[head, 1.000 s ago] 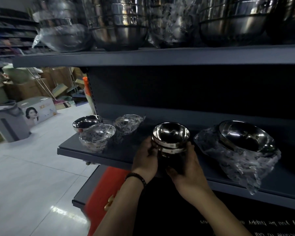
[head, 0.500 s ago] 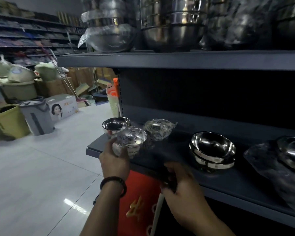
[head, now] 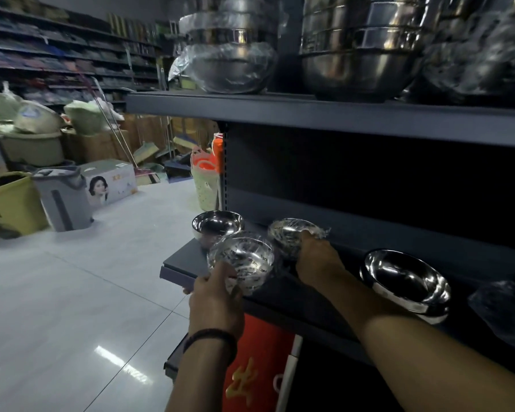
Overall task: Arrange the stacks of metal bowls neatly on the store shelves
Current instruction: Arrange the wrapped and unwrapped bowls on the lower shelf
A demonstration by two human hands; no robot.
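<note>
Store shelving fills the right of the frame, tiled floor the left. On the lower shelf (head: pixel 177 270), at centre frame, your left hand (head: pixel 216 295) grips a plastic-wrapped bowl (head: pixel 246 260) by its near side. Your right hand (head: pixel 318 260), apart from the left, curls over the near rim of a second wrapped bowl (head: pixel 290 231) just behind. A bare bowl (head: pixel 217 226) sits beside them at the shelf's left end — three small bowls in all, two wrapped. At lower right stands one nested stack of bare bowls (head: pixel 405 281), and a dark wrapped bundle (head: pixel 503 307) lies at the frame edge. The upper shelf (head: pixel 280 110) carries three stacks of large nested bowls — one wrapped (head: pixel 229 55), one bare (head: pixel 360 55), one wrapped (head: pixel 482 55). On the floor at left stand a grey bin (head: pixel 63 197) and a yellow-green bin (head: pixel 9 200).
</note>
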